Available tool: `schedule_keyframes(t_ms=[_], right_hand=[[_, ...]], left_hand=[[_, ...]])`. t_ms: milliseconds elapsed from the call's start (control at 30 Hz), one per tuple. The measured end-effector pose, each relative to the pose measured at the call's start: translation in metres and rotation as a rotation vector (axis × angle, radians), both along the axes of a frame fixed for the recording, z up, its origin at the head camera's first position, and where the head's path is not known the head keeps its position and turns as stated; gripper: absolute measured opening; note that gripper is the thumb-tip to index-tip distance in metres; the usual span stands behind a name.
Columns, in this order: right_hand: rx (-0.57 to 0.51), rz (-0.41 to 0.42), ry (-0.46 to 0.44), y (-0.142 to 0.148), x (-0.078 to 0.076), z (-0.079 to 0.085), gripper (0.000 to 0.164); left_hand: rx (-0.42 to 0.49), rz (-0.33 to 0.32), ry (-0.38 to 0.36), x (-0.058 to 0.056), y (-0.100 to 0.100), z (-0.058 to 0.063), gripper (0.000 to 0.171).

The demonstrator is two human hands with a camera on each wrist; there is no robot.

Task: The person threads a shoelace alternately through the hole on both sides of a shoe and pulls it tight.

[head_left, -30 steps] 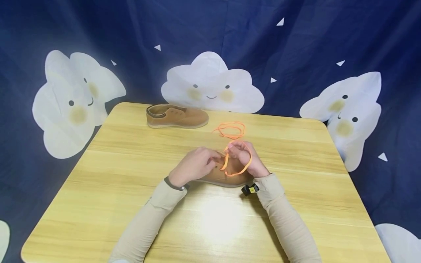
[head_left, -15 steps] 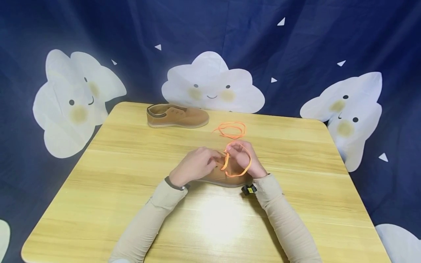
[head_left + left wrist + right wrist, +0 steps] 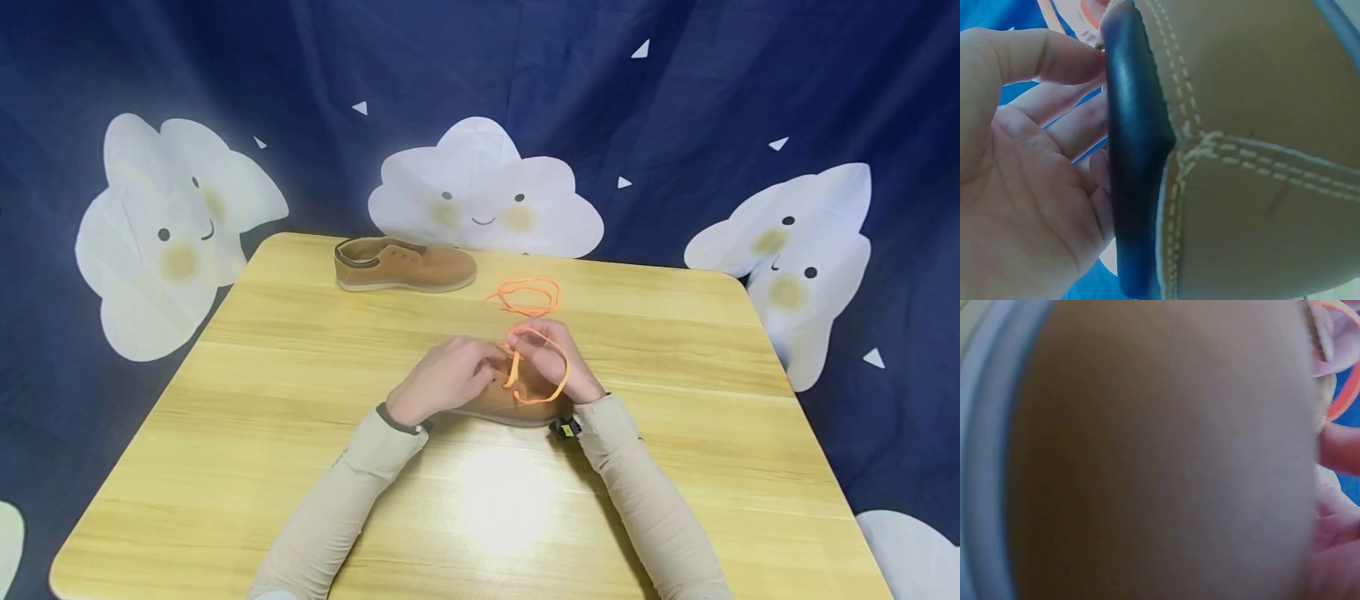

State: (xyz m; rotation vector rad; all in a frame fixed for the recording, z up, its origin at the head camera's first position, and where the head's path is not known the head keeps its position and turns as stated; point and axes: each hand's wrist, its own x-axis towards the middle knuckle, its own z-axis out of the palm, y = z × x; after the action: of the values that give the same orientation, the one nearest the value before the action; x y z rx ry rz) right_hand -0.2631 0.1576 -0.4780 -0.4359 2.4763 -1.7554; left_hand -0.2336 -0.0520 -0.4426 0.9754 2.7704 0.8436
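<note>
Your right hand (image 3: pixel 551 354) has just slid a touch left, taking the lace (image 3: pixel 514 368) loop's top with it; your left hand (image 3: pixel 438 375) hasn't visibly budged. Right fingers: closed to a pinch on the lace, near centre frame. Left fingers: bent in at the near shoe (image 3: pixel 502 404), seemingly gripping its upper edge (whether they've got lace too, can't tell). That shoe sits just below centre, your hands over it, lace hanging in a wide loop across its front. Looks like a small adjustment, not a finished pass, so threading is probably only partway. The far shoe (image 3: pixel 431 271) and spare lace (image 3: pixel 557 294) lie unmoved on the surface (image 3: pixel 247 467), upper centre.
</note>
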Motion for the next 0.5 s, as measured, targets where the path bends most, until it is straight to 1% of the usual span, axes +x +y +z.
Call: schedule_keyframes(t_ms=[167,267,333,400,500], right_hand=[[0.021,0.026,-0.032,0.002,0.0,0.0,0.021],[0.03,0.036,-0.049,0.003,-0.001,0.0,0.019],[0.032,0.055,-0.058,0.004,-0.002,0.0,0.02],[0.046,0.08,-0.061,0.009,-0.003,0.001,0.021],[0.113,0.16,-0.025,0.021,-0.006,0.003,0.022]], left_hand=[[-0.009,-0.029,0.015,0.001,0.004,-0.004,0.027],[0.002,-0.048,0.015,0.002,0.008,-0.006,0.025],[0.027,-0.053,0.004,0.002,0.009,-0.008,0.025],[0.057,-0.048,-0.013,0.002,0.01,-0.009,0.025],[0.101,-0.033,-0.042,0.001,0.01,-0.008,0.024]])
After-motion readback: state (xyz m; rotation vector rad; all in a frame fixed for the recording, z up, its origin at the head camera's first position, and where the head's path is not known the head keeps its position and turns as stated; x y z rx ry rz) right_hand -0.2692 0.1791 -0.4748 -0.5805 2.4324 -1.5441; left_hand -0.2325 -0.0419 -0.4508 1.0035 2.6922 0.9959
